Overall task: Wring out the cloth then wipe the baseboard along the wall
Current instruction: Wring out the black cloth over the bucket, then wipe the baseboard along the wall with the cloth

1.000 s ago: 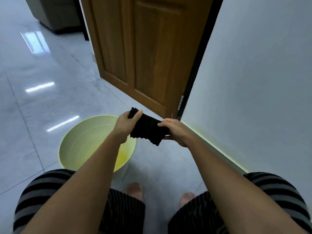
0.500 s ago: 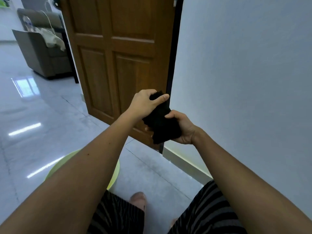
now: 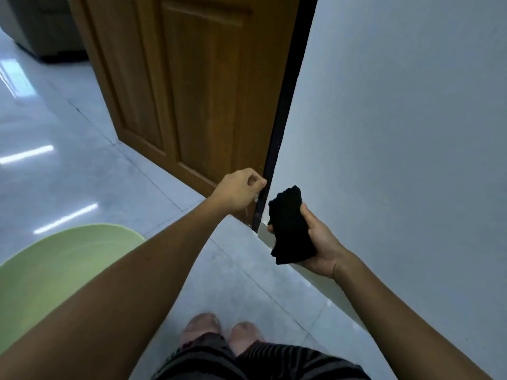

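Observation:
A bunched black cloth point(image 3: 290, 226) sits in my right hand point(image 3: 321, 239), which is closed around it close to the grey wall point(image 3: 397, 133). The cloth hangs just in front of the pale baseboard point(image 3: 326, 283) that runs along the foot of the wall toward the lower right. My left hand point(image 3: 241, 192) is off the cloth, loosely curled with nothing in it, in front of the bottom corner of the wooden door point(image 3: 197, 86).
A light green basin point(image 3: 55, 270) stands on the glossy tiled floor point(image 3: 68, 165) at lower left, partly behind my left forearm. My bare feet point(image 3: 222, 331) and striped shorts are at the bottom. A dark sofa base is at the top left.
My left hand has let go of the cloth and moved away to the left. The right hand alone now holds it, lower and closer to the baseboard. The view has tilted down.

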The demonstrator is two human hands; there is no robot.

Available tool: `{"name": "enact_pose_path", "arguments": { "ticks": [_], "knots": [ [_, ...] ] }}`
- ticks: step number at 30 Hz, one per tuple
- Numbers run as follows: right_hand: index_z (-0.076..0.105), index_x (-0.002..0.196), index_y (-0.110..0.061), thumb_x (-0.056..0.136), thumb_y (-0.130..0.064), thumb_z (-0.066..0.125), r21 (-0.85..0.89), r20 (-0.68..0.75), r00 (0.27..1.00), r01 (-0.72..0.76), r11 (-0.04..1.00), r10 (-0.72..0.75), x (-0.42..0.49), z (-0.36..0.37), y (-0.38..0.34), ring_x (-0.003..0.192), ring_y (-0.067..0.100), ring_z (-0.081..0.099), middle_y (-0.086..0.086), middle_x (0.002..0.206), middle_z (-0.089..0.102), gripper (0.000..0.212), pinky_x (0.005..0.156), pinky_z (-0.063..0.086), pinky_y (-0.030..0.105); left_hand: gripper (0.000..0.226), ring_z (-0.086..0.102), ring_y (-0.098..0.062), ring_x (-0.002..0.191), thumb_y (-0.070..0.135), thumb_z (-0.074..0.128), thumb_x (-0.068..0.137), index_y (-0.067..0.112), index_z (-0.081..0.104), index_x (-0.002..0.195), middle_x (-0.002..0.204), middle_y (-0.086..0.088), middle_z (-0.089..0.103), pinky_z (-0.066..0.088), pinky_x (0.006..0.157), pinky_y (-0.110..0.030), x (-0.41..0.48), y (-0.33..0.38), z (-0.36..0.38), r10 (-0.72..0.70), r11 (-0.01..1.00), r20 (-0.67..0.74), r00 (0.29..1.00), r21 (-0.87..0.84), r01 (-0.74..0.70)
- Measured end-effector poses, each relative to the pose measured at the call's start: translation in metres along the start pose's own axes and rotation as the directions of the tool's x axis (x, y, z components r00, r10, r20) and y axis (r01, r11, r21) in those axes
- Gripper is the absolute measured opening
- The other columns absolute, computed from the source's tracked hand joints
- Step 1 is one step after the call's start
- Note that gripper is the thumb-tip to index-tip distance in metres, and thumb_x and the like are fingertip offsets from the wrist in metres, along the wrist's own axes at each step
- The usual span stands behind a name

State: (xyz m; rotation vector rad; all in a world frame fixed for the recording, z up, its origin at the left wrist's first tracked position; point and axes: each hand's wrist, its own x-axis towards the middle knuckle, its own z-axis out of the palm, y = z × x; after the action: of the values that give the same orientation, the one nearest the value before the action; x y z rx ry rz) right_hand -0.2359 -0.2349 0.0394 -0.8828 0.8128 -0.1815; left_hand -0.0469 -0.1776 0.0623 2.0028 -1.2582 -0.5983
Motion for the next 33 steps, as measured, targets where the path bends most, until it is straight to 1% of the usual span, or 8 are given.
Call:
{"name": "enact_pose_path", "arguments": {
  "ticks": [9,11,14,16,21,26,29,33],
  "knots": [
    [0.062,0.111,-0.029,0.095,-0.052,0.042,-0.463,-0.452,0.878,-0.081,0.883,-0.157,0.121,-0.078,0.093,0.089,0.037,0.066,0.016,0.099,0.069,0.034,0.081,0.054,0.038,0.040,0.047,-0.026,0.123,0.036,0.047,0.096,0.018,0.047,0.132,0.139,-0.009,0.047,0.041,0.102,-0.039,0.021,-0.183,0.164,-0.302,0.927,0.286,0.909,0.311,0.210],
    [0.058,0.126,-0.025,0.098,-0.044,0.039,-0.743,-0.340,0.847,0.023,0.668,-0.408,0.145,-0.081,0.104,0.076,0.035,0.063,0.018,0.090,0.067,0.039,0.067,0.050,0.034,0.050,0.033,-0.028,0.137,0.040,0.040,0.097,0.018,0.034,0.142,0.152,-0.008,0.031,0.030,0.110,-0.042,0.020,-0.205,0.192,-0.314,0.898,0.260,0.913,0.394,0.197],
    [0.036,0.145,-0.027,0.097,-0.046,0.033,-0.995,-0.099,0.768,-0.080,0.059,-0.633,0.186,-0.084,0.108,0.101,0.029,0.059,0.012,0.119,0.060,0.051,0.081,0.050,0.039,0.060,0.003,-0.027,0.146,0.044,0.030,0.099,0.019,0.012,0.150,0.160,-0.008,0.002,0.009,0.117,-0.045,0.024,-0.229,0.226,-0.291,0.862,0.239,0.926,0.486,0.146],
    [0.032,0.147,-0.026,0.096,-0.048,0.034,-0.943,0.033,0.746,-0.197,-0.267,-0.665,0.211,-0.081,0.102,0.108,0.030,0.056,0.014,0.132,0.052,0.055,0.085,0.045,0.041,0.063,-0.006,-0.027,0.146,0.044,0.027,0.099,0.018,0.003,0.151,0.160,-0.008,-0.007,0.002,0.117,-0.045,0.024,-0.240,0.240,-0.253,0.847,0.257,0.933,0.525,0.086],
    [0.059,0.130,-0.021,0.083,-0.028,0.052,-0.501,0.428,0.755,-0.259,-0.826,-0.497,0.265,-0.094,0.105,0.076,0.025,0.060,0.008,0.097,0.066,0.047,0.068,0.045,0.034,0.071,-0.018,-0.028,0.144,0.054,0.022,0.097,0.021,-0.012,0.150,0.157,-0.007,-0.020,-0.003,0.117,-0.048,0.018,-0.258,0.252,-0.247,0.802,0.343,0.906,0.597,-0.008],
    [0.056,0.130,-0.019,0.087,-0.013,0.024,-0.095,0.474,0.855,-0.187,-0.978,-0.210,0.269,-0.104,0.100,0.097,0.020,0.051,0.001,0.118,0.054,0.053,0.079,0.039,0.034,0.075,-0.018,-0.030,0.144,0.058,0.020,0.095,0.021,-0.015,0.149,0.157,-0.008,-0.022,-0.001,0.117,-0.049,0.015,-0.265,0.252,-0.201,0.773,0.351,0.915,0.630,-0.072],
    [0.049,0.136,-0.016,0.096,-0.020,0.035,0.112,0.439,0.898,-0.097,-0.989,-0.038,0.267,-0.111,0.098,0.133,0.023,0.029,0.010,0.157,0.010,0.042,0.096,0.036,0.037,0.077,-0.020,-0.030,0.143,0.061,0.019,0.093,0.021,-0.017,0.148,0.156,-0.009,-0.024,-0.002,0.116,-0.051,0.014,-0.266,0.254,-0.202,0.770,0.351,0.914,0.634,-0.074],
    [0.021,0.149,-0.009,0.100,-0.024,0.036,0.215,0.298,0.954,-0.040,-0.976,0.027,0.270,-0.104,0.099,0.145,0.033,-0.004,0.017,0.156,-0.021,0.053,0.107,0.023,0.044,0.079,-0.021,-0.031,0.143,0.063,0.018,0.092,0.020,-0.018,0.148,0.155,-0.010,-0.025,-0.002,0.116,-0.051,0.014,-0.265,0.256,-0.212,0.760,0.343,0.915,0.646,-0.066]
  ]
}}
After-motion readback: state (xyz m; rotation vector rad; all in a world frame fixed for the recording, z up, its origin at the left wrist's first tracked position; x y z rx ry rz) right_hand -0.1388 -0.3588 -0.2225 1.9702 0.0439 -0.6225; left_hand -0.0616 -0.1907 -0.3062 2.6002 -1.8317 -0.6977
